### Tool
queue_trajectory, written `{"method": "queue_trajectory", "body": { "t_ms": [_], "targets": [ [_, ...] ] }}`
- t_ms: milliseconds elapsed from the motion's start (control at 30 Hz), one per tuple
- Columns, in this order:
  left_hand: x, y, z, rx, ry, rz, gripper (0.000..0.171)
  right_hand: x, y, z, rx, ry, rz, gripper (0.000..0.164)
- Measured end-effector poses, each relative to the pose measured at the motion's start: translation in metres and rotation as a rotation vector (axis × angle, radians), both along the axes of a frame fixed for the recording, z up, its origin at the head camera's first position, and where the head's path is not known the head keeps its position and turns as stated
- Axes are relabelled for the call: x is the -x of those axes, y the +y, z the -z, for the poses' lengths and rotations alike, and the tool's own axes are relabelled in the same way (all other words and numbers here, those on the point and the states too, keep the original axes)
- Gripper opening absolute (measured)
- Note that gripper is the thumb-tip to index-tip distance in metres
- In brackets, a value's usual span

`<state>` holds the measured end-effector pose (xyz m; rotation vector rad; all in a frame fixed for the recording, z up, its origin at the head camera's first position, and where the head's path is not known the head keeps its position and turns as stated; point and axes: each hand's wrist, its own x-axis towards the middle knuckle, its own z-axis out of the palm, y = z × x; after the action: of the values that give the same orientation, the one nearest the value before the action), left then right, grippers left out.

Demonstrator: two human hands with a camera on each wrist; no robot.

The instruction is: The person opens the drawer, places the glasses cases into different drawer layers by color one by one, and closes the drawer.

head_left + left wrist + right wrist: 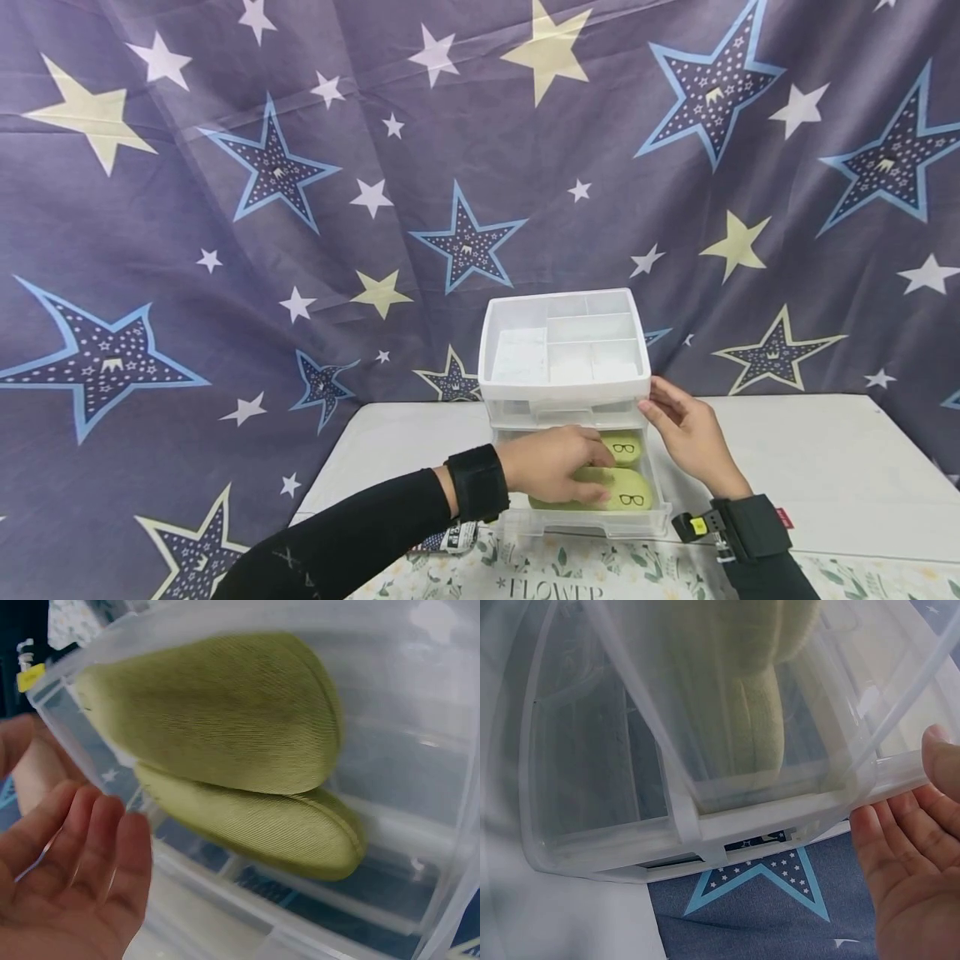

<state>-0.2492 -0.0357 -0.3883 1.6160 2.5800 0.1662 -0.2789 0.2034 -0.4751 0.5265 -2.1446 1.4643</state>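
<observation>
A drawer unit [566, 392] with a white top tray stands on the table, its clear lower drawer [592, 525] pulled out. Two green fabric items with printed glasses lie side by side in that drawer: a near one [618, 483] and a far one [624, 447]. Over them, my left hand [551, 462] reaches in from the left with loosely bent fingers. In the left wrist view its fingertips [131, 832] are beside the green items, with nothing held. My right hand [693, 433] holds the unit's right side near the top, thumb at the front corner, fingers along the side.
Behind the table hangs a dark star-patterned cloth [420, 250]. A floral mat [555, 571] with lettering covers the table's front. Beside the drawer, partly under my left sleeve, lies a small dark printed item [457, 537]. White tabletop [795, 458] extends to the right.
</observation>
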Motion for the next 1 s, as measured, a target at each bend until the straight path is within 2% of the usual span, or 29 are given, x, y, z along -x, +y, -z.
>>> {"method": "queue_trajectory", "body": {
  "t_ms": [67, 200, 300, 367, 500, 667, 733, 833, 900, 1000],
  "targets": [
    [-0.008, -0.002, -0.003, -0.046, 0.084, 0.01, 0.034, 0.0, 0.0, 0.0, -0.001, 0.0, 0.002, 0.046],
    [-0.025, -0.008, -0.005, -0.103, 0.345, 0.025, 0.033, -0.001, 0.0, 0.0, -0.005, -0.004, 0.003, 0.046],
    [-0.035, -0.014, -0.001, -0.141, 0.513, 0.038, 0.033, -0.002, 0.0, -0.001, -0.009, -0.003, 0.008, 0.047],
    [-0.04, -0.018, 0.003, -0.17, 0.57, 0.05, 0.031, -0.002, 0.0, -0.001, -0.007, 0.001, 0.011, 0.046],
    [-0.054, -0.03, 0.015, -0.202, 0.615, 0.069, 0.028, -0.001, -0.003, 0.0, 0.007, 0.0, 0.016, 0.046],
    [-0.076, -0.043, 0.032, -0.207, 0.673, 0.047, 0.021, 0.001, -0.01, 0.001, 0.001, -0.015, -0.023, 0.048],
    [-0.081, -0.043, 0.04, -0.212, 0.728, 0.045, 0.015, 0.001, -0.009, 0.0, -0.006, -0.008, -0.013, 0.048],
    [-0.084, -0.038, 0.05, -0.219, 0.874, 0.067, 0.013, -0.001, -0.004, 0.001, -0.001, 0.006, 0.022, 0.046],
    [-0.084, -0.034, 0.056, -0.251, 0.989, 0.091, 0.021, -0.001, -0.001, 0.001, 0.005, 0.012, 0.028, 0.046],
    [-0.084, -0.029, 0.059, -0.328, 1.123, 0.126, 0.03, 0.0, 0.0, 0.002, 0.005, 0.011, 0.016, 0.046]
  ]
}}
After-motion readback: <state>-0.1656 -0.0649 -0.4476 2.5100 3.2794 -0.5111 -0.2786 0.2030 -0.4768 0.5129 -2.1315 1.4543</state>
